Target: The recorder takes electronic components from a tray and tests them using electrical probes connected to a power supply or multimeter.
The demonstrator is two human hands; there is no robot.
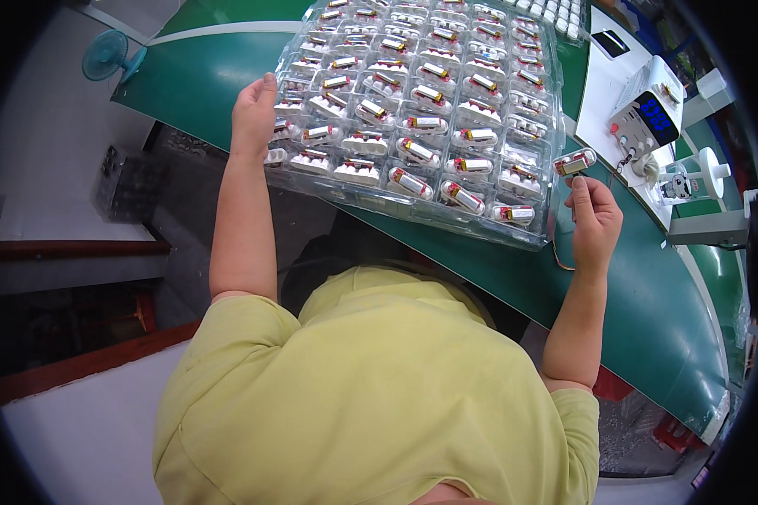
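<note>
Includes a round teal plastic fan (105, 57) at upper left and, at right, a white boxy power supply (645, 106) with blue-lit display (657, 116), near a flat black rectangular device (611, 43).

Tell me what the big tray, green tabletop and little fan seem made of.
Tray: apparently clear, shiny plastic; it's see-through with highlights along its edges.
Green tabletop: smooth, slightly glossy, perhaps laminate or rubber matting, given its soft reflections.
Fan: probably moulded plastic, judging by its even teal colour.

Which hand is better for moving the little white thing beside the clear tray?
Probably the right hand: it's beside that white thing, while the left hand is at the left edge of the clear tray.
</note>
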